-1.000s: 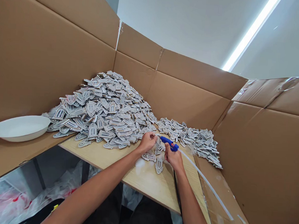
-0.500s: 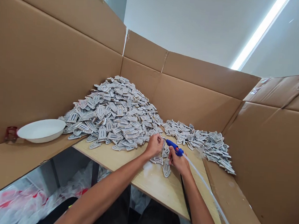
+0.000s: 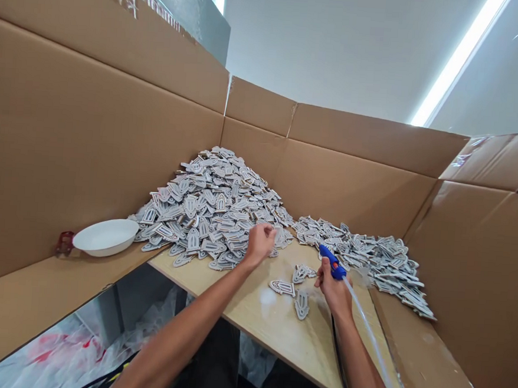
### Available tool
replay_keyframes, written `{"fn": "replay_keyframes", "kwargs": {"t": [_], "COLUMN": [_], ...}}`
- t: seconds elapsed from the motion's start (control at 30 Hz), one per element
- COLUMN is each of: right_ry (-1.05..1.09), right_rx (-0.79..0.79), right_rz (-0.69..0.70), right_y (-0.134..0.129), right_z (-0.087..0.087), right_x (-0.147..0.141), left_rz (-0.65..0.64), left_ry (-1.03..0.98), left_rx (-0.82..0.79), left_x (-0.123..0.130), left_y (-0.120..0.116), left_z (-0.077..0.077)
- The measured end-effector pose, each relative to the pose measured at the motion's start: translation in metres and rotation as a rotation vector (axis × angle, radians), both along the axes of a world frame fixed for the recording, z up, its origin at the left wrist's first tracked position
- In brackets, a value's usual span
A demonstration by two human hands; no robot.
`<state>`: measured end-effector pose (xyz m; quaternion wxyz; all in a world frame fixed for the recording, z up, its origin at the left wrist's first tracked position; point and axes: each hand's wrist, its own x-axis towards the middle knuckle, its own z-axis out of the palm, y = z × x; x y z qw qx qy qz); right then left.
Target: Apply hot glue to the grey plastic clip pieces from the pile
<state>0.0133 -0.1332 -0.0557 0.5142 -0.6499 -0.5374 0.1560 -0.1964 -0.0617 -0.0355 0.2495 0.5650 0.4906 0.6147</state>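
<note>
The right hand (image 3: 333, 286) is gripping a blue glue gun (image 3: 330, 261) near the loose cutouts (image 3: 296, 282) on the board (image 3: 250, 317), while the left hand (image 3: 260, 242) is closing on something at the big pile (image 3: 213, 211), where hot glue could be dripping onto stray pieces.

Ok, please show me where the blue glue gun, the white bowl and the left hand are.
blue glue gun (image 3: 330, 263), head view, on its blue body above the fist.
white bowl (image 3: 105, 236), head view, on its inner surface.
left hand (image 3: 260, 241), head view, on the back of the hand.
</note>
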Motion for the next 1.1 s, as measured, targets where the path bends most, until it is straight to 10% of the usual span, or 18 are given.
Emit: {"fn": "replay_keyframes", "kwargs": {"t": [0.3,0.5,0.83,1.1], "right_ry": [-0.086,-0.094,-0.078,-0.144], "right_rx": [-0.038,-0.031,0.008,0.032], "right_rz": [-0.032,-0.021,-0.019,-0.019], "right_y": [0.003,0.002,-0.001,0.002], "right_z": [-0.003,-0.002,-0.002,-0.005], "right_x": [-0.002,-0.003,-0.005,-0.003], "left_rz": [0.325,0.329,0.479,0.260], "left_ry": [0.148,0.240,0.409,0.575], "left_rx": [0.028,-0.216,0.031,0.273], "left_x": [-0.135,-0.174,-0.167,-0.087], "left_y": [0.023,0.055,0.072,0.039], "left_z": [0.070,0.091,0.099,0.069]}}
